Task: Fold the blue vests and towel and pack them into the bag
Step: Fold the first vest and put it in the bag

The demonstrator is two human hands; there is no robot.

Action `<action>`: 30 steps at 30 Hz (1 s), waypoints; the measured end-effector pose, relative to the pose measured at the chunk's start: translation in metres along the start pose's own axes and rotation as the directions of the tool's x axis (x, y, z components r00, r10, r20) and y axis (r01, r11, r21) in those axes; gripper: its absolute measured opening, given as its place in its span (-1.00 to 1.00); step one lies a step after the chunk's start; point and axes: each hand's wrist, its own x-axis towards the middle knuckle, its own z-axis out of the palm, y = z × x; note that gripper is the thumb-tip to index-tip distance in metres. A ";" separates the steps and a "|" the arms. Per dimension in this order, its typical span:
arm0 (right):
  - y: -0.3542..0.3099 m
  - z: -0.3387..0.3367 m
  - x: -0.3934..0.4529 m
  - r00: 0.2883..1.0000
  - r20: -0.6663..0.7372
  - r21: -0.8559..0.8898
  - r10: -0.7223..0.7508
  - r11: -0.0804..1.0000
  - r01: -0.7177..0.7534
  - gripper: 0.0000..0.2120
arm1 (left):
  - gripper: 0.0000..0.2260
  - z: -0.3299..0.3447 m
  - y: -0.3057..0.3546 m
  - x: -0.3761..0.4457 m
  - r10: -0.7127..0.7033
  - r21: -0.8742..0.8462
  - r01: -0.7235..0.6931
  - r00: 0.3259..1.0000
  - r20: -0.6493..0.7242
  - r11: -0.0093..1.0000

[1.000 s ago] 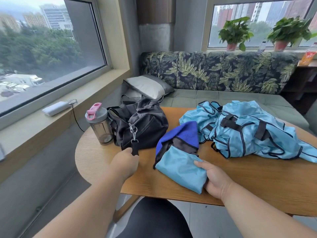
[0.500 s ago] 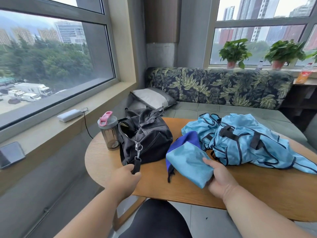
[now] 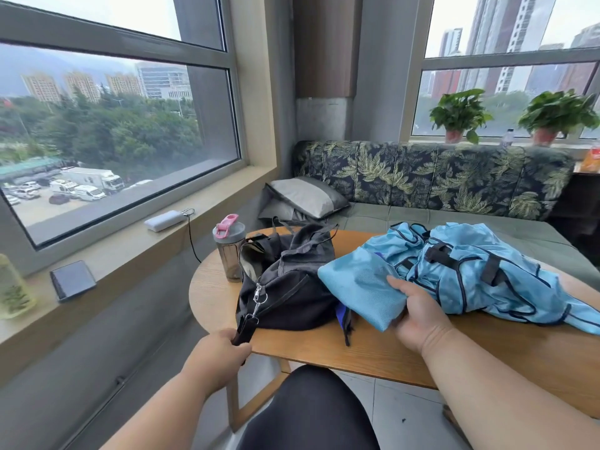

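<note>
The right hand (image 3: 418, 319) grips the near right corner of a folded light-blue cloth bundle (image 3: 360, 287), thumb on top and fingers curled under it, a strip of darker blue fabric (image 3: 341, 315) hanging from its underside; whether this is the towel or a vest I cannot tell. The bundle is lifted and tilted, its long axis running from the hand up and left towards the black bag (image 3: 289, 287), whose side it touches. The bag's open mouth (image 3: 251, 258) lies at its far left end, beside the shaker bottle (image 3: 230, 246), so the bundle has to travel left and farther away to reach it. The left hand (image 3: 220, 355) clenches the bag's strap end (image 3: 245, 328) at the near table (image 3: 373, 352) edge, likely steadying the bag. The unfolded blue vests (image 3: 480, 271) lie heaped on the right, just behind the right hand
</note>
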 end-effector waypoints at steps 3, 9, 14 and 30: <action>0.000 0.004 -0.006 1.000 0.019 -0.002 -0.003 1.000 0.003 -0.79 | -0.83 -0.002 -0.010 -0.005 -0.025 0.020 0.025 1.000 0.005 0.999; -0.003 0.012 -0.013 0.998 0.067 0.009 -0.021 1.000 0.020 -0.75 | -0.78 -0.014 0.001 -0.011 -0.041 0.055 0.047 0.993 -0.107 0.997; -0.006 0.018 -0.008 0.998 0.056 0.029 -0.024 0.999 0.022 -0.70 | -0.76 -0.027 0.050 0.012 0.158 0.033 -0.157 0.924 -0.349 0.987; -0.014 0.034 0.043 0.999 0.047 0.070 -0.021 0.997 0.018 -0.61 | -0.65 0.005 0.109 0.095 0.333 0.352 -0.406 0.909 0.251 0.844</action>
